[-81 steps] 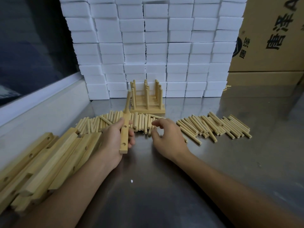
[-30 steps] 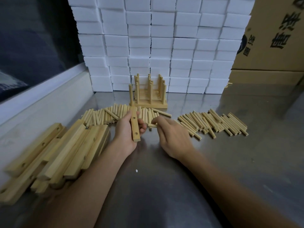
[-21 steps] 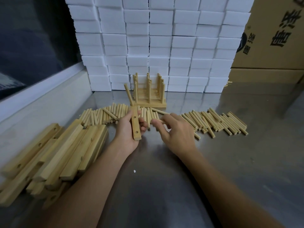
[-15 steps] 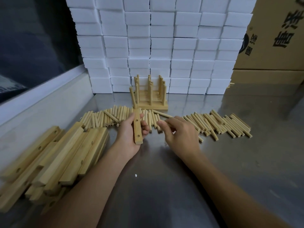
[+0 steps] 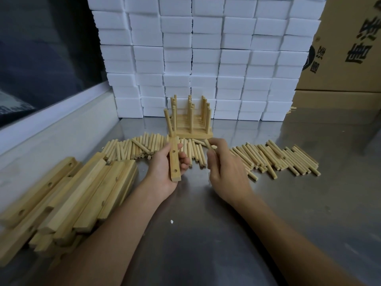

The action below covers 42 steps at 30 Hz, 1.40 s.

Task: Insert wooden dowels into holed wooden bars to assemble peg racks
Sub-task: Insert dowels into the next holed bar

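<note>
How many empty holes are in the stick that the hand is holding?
2. One hole is near the middle of the bar, the other hole near its close end. The left hand may hide more. A dowel fills the far end.

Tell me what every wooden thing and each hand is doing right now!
Left hand: grips the bar.
Bar: held up, one dowel standing in its far end, two holes empty.
Right hand: pinches a loose dowel, lifted.
Dowel piles: lying flat on the table.
Spare bars: stacked, holes empty.
Finished racks: standing, dowels upright.
</note>
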Tool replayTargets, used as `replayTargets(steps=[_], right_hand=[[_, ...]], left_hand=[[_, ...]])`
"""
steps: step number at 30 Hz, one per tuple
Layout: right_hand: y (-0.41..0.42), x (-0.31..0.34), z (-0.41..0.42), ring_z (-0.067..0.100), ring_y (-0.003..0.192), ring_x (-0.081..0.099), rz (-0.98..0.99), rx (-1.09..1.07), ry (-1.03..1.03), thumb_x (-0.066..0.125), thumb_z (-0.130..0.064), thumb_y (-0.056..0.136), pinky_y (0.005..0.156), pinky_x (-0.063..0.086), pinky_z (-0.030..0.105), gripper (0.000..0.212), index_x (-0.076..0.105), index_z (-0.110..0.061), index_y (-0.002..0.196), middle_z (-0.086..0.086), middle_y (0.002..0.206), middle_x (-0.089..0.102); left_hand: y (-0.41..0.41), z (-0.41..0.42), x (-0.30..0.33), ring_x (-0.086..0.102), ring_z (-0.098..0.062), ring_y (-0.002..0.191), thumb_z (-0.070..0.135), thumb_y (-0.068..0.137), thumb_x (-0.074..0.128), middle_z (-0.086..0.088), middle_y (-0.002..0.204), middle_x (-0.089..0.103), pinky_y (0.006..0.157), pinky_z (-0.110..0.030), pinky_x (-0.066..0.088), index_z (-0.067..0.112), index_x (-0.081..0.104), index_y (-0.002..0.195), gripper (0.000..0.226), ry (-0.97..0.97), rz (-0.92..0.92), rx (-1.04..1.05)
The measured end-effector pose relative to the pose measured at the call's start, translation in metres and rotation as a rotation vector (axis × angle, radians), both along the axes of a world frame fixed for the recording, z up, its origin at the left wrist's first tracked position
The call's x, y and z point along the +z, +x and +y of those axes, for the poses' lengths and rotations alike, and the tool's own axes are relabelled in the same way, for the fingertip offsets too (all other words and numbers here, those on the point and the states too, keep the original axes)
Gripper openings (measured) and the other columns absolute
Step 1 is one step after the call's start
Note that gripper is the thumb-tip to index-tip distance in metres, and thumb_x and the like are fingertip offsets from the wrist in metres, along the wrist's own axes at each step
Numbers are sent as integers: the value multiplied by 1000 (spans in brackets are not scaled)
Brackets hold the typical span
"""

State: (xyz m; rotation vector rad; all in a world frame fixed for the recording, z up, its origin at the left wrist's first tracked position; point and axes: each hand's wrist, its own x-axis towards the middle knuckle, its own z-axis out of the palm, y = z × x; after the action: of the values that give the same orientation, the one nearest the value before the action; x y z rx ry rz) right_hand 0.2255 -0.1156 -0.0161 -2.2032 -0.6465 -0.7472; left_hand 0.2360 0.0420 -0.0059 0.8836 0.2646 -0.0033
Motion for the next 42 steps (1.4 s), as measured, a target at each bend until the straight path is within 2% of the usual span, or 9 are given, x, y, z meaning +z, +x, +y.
replayTargets(steps=[9,12,15,21,26,32,35,39,42], right_hand=[[6,-2,-3,4,44,41,31,-17,8,49,-13,101,47,35,27,42,50,-22,142,-18,53,42],[4,0,-2,0,54,49,7,10,31,57,-14,99,55,46,28,34,62,-18,133,-15,68,62],[3,-2,-1,-4,63,52,-70,20,51,66,-13,93,60,46,16,22,72,-12,114,-3,81,75],[2,-3,-2,19,54,58,47,57,77,69,-15,89,54,49,41,10,59,-13,85,0,66,65],[3,6,-4,19,64,71,436,168,524,62,-4,92,56,54,25,11,69,-9,100,6,78,74],[1,15,7,16,62,67,634,290,852,59,-22,97,54,51,22,16,70,-10,99,6,81,75],[1,17,10,13,62,66,696,337,854,60,-25,97,56,50,22,21,71,-9,95,4,81,74],[-1,19,11,12,57,67,693,379,772,57,-22,99,51,49,19,29,69,4,97,7,75,73],[-2,20,10,10,54,65,625,335,688,57,-17,99,50,48,18,25,67,5,95,6,71,72]], left_hand=[[0,0,-1,57,-14,48,33,104,44,-4,59,58,43,-20,46,3,61,112,35,-4,-2,-5],[1,0,-1,57,-14,48,33,104,44,-4,59,58,42,-21,46,3,60,111,35,-5,-6,-6],[1,0,-1,57,-14,47,33,104,44,-4,58,58,42,-21,45,3,60,108,34,1,-11,-5],[1,1,-2,57,-15,49,33,104,44,-5,59,58,43,-22,46,3,61,108,34,6,-16,-7],[0,1,-2,56,-14,49,32,104,45,-5,60,58,42,-21,44,2,60,110,34,6,-22,-16],[-2,1,-1,50,-14,47,33,104,43,-5,62,54,41,-21,38,3,60,111,35,75,-39,-84],[-3,1,-1,49,-14,46,32,105,41,-5,62,53,41,-21,38,1,61,115,38,97,-48,-150],[-8,-4,-1,49,-15,49,31,103,43,-6,64,52,40,-21,38,0,66,95,39,85,-47,-262],[-9,-5,-1,47,-14,51,30,105,39,-5,66,50,42,-21,36,-4,64,116,43,69,-55,-291]])
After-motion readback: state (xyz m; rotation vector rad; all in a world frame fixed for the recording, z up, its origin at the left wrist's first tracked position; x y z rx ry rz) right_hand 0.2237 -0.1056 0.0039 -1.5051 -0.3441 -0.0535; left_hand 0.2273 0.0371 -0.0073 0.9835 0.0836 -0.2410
